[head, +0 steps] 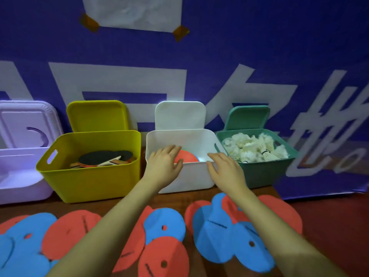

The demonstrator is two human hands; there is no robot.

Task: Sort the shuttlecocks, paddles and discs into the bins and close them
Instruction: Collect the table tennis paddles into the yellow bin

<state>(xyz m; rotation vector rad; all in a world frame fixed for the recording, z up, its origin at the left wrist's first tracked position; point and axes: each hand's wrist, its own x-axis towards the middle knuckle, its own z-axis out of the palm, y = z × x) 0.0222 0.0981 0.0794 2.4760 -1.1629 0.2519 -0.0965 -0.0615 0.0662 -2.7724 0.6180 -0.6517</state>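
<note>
A blue banner (pixel 239 47) with large white characters covers the wall behind a brown wooden counter (pixel 329 226), and a white paper sheet (pixel 133 11) is taped onto it with brown tape.

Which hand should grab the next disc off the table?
Probably the right hand: both hands are open over the white bin, but the blue disc lies right under the right forearm.

Large white characters run across the blue banner (pixel 259 47) behind the bins, cropped and too blurred to read.
</note>
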